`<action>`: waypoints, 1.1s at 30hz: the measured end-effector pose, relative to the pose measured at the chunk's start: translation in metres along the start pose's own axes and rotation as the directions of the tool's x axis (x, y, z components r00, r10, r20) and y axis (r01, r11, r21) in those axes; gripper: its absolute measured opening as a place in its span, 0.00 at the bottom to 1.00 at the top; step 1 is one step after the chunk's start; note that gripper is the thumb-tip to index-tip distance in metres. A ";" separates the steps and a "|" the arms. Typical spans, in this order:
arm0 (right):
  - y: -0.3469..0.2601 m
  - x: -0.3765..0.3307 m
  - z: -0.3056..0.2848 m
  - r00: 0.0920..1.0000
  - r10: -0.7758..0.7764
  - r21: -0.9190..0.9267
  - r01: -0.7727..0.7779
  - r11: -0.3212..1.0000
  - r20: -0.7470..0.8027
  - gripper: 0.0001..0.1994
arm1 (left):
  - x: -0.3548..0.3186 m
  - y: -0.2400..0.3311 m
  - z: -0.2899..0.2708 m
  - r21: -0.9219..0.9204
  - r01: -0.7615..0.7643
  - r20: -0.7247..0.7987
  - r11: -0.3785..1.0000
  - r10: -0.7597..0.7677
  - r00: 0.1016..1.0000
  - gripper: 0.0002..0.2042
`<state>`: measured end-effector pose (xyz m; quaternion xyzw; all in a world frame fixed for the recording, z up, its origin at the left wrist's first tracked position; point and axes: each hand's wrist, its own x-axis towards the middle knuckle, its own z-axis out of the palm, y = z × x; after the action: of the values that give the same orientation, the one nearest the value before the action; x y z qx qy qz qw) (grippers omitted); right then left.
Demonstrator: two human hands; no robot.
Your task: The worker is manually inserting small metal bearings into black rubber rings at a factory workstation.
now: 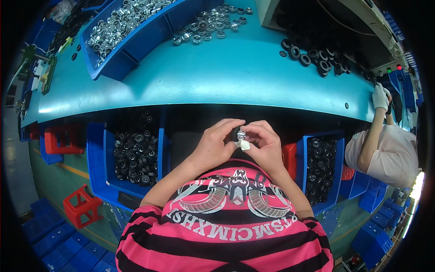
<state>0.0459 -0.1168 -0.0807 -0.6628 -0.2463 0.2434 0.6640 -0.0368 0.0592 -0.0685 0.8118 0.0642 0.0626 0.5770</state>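
Observation:
Close in front of my chest, both hands meet around small wheel parts. My left hand (213, 144) has its fingers closed on a small black tyre (236, 132), mostly hidden by the fingers. With thumb and fingers, my right hand (266, 144) pinches a shiny chrome wheel hub (241, 135) right beside the tyre. Whether the hub sits partly inside the tyre, I cannot tell. White wrapping (244, 145) covers a thumb tip below the hub.
A blue bin (140, 43) of chrome hubs stands on the turquoise table (195, 86), with loose hubs (213, 25) beside it. Black tyres (312, 56) lie at right. Blue crates of black wheels (136, 156) (321, 167) flank me. A red stool (81, 206) and a gloved co-worker (383, 140) are nearby.

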 end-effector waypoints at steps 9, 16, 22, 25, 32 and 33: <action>-0.017 -0.004 -0.004 0.979 -0.194 -0.353 0.158 0.922 -0.069 0.17 | 0.005 0.002 0.007 -0.046 -0.006 0.064 0.999 0.009 0.998 0.28; -0.027 -0.003 -0.012 0.970 -0.242 -0.430 0.210 0.878 -0.019 0.16 | 0.010 -0.015 0.015 -0.744 0.338 0.272 0.577 -0.200 0.941 0.29; -0.026 -0.012 -0.006 0.910 -0.413 -0.599 0.335 0.727 0.008 0.15 | 0.003 -0.022 0.028 -0.741 0.322 0.238 0.589 -0.218 0.946 0.24; -0.016 -0.014 0.002 0.940 -0.340 -0.545 0.269 0.794 -0.031 0.17 | 0.001 -0.036 0.032 -0.655 0.304 0.187 0.691 -0.242 0.952 0.19; -0.007 -0.008 -0.010 0.994 -0.005 -0.286 -0.025 0.958 -0.106 0.18 | -0.005 -0.037 0.024 -0.589 0.159 0.033 0.792 -0.173 0.984 0.15; 0.005 -0.009 -0.014 0.997 0.020 -0.300 -0.043 0.953 -0.081 0.17 | -0.002 -0.038 0.027 -0.578 0.140 0.031 0.804 -0.150 0.988 0.15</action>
<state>0.0488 -0.1334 -0.0855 -0.7690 -0.2441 0.1877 0.5601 -0.0350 0.0464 -0.1132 0.5904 0.1088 0.0415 0.7987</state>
